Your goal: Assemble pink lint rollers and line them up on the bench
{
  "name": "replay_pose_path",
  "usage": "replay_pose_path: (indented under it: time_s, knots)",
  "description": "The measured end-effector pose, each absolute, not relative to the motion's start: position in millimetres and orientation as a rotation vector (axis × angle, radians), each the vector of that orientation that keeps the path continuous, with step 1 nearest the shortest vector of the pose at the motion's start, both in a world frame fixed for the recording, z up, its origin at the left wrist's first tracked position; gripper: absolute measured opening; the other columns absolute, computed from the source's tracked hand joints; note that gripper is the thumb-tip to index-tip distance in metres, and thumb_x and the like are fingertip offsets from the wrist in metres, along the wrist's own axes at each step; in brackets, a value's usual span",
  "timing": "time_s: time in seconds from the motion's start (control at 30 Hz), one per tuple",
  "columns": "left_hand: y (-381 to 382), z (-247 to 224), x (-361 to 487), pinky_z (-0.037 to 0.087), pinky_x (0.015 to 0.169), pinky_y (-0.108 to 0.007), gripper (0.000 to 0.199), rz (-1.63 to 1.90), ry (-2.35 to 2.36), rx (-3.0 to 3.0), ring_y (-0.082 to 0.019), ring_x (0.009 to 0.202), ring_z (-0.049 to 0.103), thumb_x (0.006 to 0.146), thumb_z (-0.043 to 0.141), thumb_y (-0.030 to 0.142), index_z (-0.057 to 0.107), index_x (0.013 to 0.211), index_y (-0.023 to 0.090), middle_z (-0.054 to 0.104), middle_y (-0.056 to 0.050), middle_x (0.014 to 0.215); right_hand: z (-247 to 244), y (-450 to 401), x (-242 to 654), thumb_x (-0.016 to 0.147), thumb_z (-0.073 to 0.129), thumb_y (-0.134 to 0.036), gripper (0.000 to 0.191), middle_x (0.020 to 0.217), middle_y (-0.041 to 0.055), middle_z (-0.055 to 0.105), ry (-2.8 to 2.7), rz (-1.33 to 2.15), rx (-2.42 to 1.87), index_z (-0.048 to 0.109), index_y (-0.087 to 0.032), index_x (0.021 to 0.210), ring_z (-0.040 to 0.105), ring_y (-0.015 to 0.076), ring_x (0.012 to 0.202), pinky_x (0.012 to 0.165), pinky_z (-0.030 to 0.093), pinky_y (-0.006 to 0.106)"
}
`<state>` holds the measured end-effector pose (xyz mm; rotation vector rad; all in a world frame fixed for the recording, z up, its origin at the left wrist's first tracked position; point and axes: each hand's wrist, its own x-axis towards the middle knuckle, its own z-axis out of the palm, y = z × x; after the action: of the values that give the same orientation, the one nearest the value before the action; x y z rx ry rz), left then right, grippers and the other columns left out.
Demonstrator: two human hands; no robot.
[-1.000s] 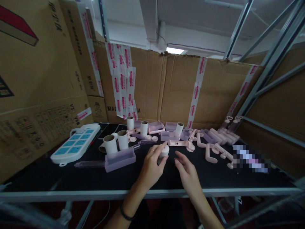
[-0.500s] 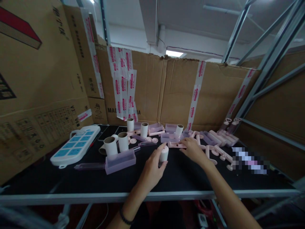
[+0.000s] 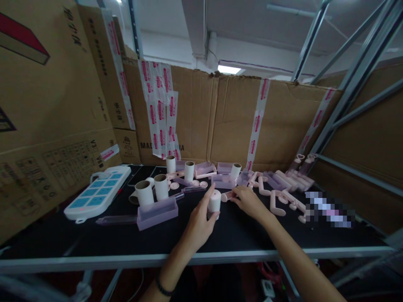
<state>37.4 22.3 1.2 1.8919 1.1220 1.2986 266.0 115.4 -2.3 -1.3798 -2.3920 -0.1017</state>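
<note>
My left hand is closed around a white cylinder with a pale pink cap on top, which stands upright. Just to the right, my right hand grips a pale pink plastic bracket with a rounded end pointing toward the cylinder. Part of the bracket is hidden under the fingers. Behind the hands lie lilac plastic boxes and a white cardboard tube. More pink brackets lie to the right of my right hand.
On the left are white cardboard tubes, a lilac box and a white power strip with blue panels. Cardboard walls close off the back and left. A metal rail edges the black tabletop in front.
My right hand has drawn the pink bracket off the pile, closer to me and the white cylinder. My left hand still holds the cylinder, now more fully in view.
</note>
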Motion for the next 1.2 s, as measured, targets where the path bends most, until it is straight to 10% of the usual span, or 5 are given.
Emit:
replay_pose_path:
  time_s: [0.4, 0.67, 0.87, 1.2]
  knots:
    - [25, 19, 34, 0.058, 0.082, -0.034, 0.078, 1.53, 0.676, 0.872, -0.024, 0.108, 0.066, 0.083, 0.075, 0.027, 0.034, 0.149, 0.038, 0.054, -0.008, 0.145, -1, 97, 247, 0.096, 0.047, -0.014, 0.013, 0.101, 0.0117, 0.063, -2.355, -0.15, -1.219, 0.059, -0.018, 0.097, 0.056, 0.0267, 0.095, 0.082, 0.039, 0.038]
    - [28, 23, 33, 0.057, 0.075, -0.027, 0.058, 1.52, 0.61, 0.778, -0.021, 0.103, 0.068, 0.084, 0.073, 0.028, 0.046, 0.135, 0.033, 0.061, -0.007, 0.131, 13, 74, 233, 0.092, 0.056, -0.054, 0.031, 0.074, -0.0018, 0.059, -1.311, 1.051, -0.928, 0.048, -0.026, 0.101, 0.059, 0.0173, 0.064, 0.061, 0.047, 0.03]
    - [27, 17, 39, 0.057, 0.073, -0.028, 0.066, 1.518, 0.759, 0.907, -0.02, 0.099, 0.063, 0.08, 0.075, 0.03, 0.043, 0.138, 0.033, 0.061, -0.006, 0.124, 22, 55, 209, 0.078, 0.074, -0.059, 0.045, 0.065, -0.0067, 0.047, -0.899, 1.539, -0.752, 0.054, -0.023, 0.097, 0.038, 0.0062, 0.047, 0.04, 0.024, 0.017]
    - [25, 15, 40, 0.054, 0.081, -0.031, 0.077, 1.448, 0.814, 1.063, -0.02, 0.095, 0.063, 0.081, 0.077, 0.034, 0.036, 0.145, 0.031, 0.067, -0.004, 0.106, 28, 59, 178, 0.082, 0.07, -0.057, 0.039, 0.064, -0.0054, 0.047, -0.999, 1.293, -0.832, 0.063, -0.019, 0.09, 0.04, 0.0086, 0.054, 0.049, 0.032, 0.021]
